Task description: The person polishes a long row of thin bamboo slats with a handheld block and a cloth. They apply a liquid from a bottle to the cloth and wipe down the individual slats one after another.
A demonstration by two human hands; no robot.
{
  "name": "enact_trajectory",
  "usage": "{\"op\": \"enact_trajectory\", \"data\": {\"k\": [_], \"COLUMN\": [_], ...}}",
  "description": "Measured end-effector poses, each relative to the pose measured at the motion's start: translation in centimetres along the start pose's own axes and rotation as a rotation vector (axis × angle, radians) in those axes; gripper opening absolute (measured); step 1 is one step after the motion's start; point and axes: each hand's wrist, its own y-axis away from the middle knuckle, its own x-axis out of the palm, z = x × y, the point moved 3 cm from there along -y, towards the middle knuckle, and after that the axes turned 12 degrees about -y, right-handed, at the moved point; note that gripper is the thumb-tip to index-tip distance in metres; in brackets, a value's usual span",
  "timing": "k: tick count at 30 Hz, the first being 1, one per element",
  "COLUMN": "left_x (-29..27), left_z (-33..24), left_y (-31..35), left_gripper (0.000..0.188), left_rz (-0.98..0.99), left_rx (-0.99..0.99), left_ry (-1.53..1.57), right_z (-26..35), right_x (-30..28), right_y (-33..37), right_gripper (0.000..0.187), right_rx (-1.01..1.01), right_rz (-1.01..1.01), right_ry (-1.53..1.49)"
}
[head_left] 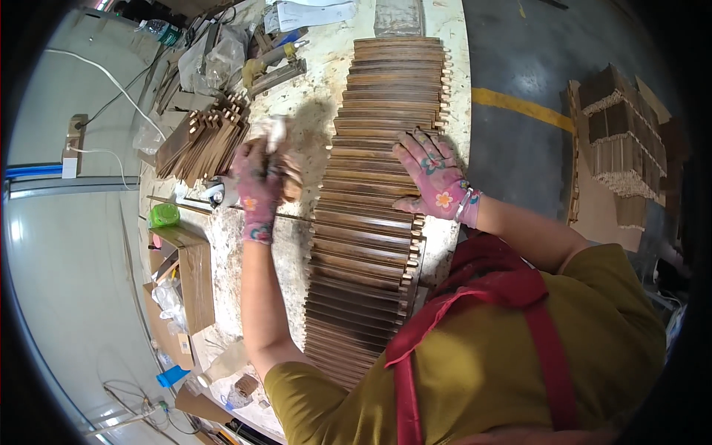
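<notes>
left hand (259,174) was blurred, up over the counter (319,48), left of the slat row; a pale thing (277,133) showed at its fingertips, too smeared to name, and cannot tell if the grip was closed on it. a brown thing (292,182) just beside that hand was blurred too and partly covered by it. right hand (434,176) lay palm down on the right edge of the slat row (363,189), fingers spread, holding nothing visible, hiding several slat ends. row ran down the counter; its near end was hidden behind the apron (493,274) and shirt (475,356). slat pile (200,144) sat on the left, partly behind the left hand. papers (315,13) were cut off at the top; bag (225,58) contents unclear.
</notes>
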Motion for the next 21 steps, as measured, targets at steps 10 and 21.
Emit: {"op": "enact_trajectory", "data": {"k": [10, 21], "left_x": [6.0, 7.6], "left_z": [-11.7, 1.9], "left_y": [1.4, 0.0], "left_gripper": [0.028, 0.023], "left_rz": [0.246, 0.358], "left_rx": [0.558, -0.038], "left_ry": [-0.142, -0.259], "right_z": [-0.2, 0.0], "right_x": [0.2, 0.1], "right_y": [0.2, -0.2], "right_gripper": [0.099, 0.097], "right_rx": [-0.021, -0.029], "right_rz": [-0.049, -0.036], "right_ry": [-0.005, 0.001]}}
